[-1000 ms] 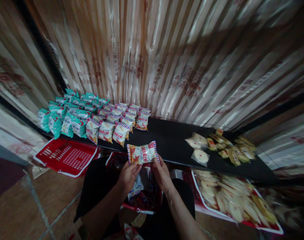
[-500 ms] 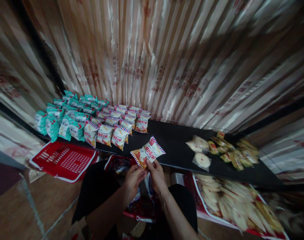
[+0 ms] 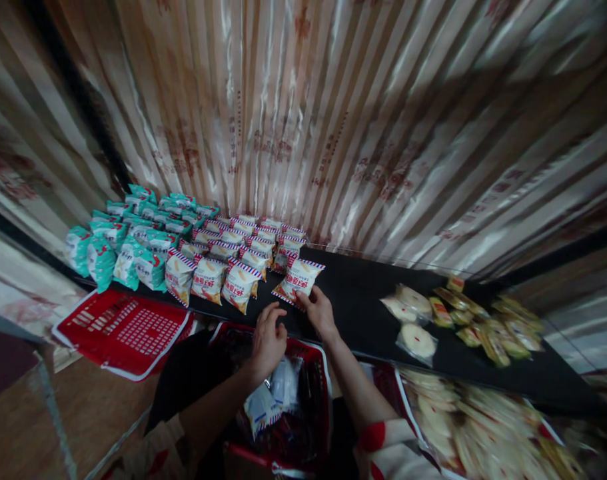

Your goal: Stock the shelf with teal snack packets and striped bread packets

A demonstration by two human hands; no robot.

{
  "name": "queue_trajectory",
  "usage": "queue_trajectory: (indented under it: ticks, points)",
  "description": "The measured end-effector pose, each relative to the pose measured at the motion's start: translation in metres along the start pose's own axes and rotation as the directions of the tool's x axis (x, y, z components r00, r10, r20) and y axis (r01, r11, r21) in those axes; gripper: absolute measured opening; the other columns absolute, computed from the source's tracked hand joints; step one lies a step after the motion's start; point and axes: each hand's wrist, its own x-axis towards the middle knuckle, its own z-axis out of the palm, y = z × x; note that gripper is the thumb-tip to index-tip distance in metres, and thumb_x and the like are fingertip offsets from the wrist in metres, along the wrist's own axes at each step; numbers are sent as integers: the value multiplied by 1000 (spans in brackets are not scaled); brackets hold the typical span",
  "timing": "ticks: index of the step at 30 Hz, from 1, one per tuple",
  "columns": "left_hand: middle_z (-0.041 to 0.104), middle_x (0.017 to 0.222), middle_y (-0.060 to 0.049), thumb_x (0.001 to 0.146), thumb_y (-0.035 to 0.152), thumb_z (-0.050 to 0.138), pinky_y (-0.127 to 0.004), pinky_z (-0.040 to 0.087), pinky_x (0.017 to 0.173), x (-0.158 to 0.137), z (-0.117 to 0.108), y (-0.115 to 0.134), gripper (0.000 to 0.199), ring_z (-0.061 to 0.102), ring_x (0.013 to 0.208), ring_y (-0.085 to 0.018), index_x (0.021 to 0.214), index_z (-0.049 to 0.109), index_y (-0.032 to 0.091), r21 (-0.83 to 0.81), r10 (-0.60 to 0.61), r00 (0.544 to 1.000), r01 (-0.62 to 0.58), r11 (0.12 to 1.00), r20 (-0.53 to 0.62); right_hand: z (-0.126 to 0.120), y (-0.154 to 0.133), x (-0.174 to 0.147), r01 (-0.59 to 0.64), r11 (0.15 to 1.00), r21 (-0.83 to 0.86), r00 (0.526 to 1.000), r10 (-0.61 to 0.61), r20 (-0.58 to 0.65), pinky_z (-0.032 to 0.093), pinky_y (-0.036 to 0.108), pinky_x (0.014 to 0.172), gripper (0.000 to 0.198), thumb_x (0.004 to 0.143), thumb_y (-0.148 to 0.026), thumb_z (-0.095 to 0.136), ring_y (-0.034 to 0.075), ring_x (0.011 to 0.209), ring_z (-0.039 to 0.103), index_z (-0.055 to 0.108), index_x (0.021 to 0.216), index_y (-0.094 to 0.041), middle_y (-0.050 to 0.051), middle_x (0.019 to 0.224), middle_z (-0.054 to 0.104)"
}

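My right hand (image 3: pixel 317 311) grips the lower right part of a white-and-orange snack bag (image 3: pixel 299 279) with striped ends. The bag is over the dark shelf, beside the front of rows of matching snack bags (image 3: pixel 241 287). My left hand (image 3: pixel 270 339) hovers above the red basket between my knees, its fingers loosely bent and apart with nothing in them. Inside that basket (image 3: pixel 326 387) lie a few more striped-end bags (image 3: pixel 263 405), partly covered by my left forearm.
Teal snack bags (image 3: pixel 126 261) stand in rows at the shelf's left end. Round wafers in clear wrap (image 3: pixel 417 341) and yellow packets (image 3: pixel 493 331) lie to the right on the black shelf (image 3: pixel 356 323). Below are a red basket (image 3: pixel 148 333) and a basket of wrapped wafers (image 3: pixel 463 420).
My right hand has carried the snack bag up and forward onto the shelf area by the rows. My left hand has come off the bag and stays nearer to me, over the basket.
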Motion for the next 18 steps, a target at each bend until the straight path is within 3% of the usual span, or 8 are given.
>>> queue_trajectory:
  ticks: [9, 14, 18]
  points:
    - [42, 142, -11, 71, 2, 46, -46, 28, 112, 35, 9, -21, 46, 29, 136, -27, 114, 57, 15, 278, 132, 987, -153, 948, 94, 13, -3, 40, 48, 992, -114, 998, -41, 56, 47, 32, 71, 30, 63, -42, 67, 20, 70, 61, 68, 85, -21, 1, 77, 71]
    - [39, 145, -8, 71, 3, 45, -44, 29, 113, 45, 13, -28, 51, 25, 138, -25, 120, 54, 16, 271, 166, 976, -199, 942, 139, 20, -3, 47, 54, 990, -134, 997, -46, 61, 46, 31, 68, 33, 64, -42, 64, 19, 69, 61, 68, 88, -20, 2, 79, 71]
    - [40, 144, -9, 69, 3, 47, -44, 27, 114, 51, 18, -31, 53, 25, 138, -25, 119, 56, 16, 205, 140, 981, -165, 965, 134, 22, -1, 52, 57, 993, -99, 995, -49, 89, 46, 31, 69, 32, 66, -41, 63, 20, 72, 61, 67, 91, -21, 2, 82, 71]
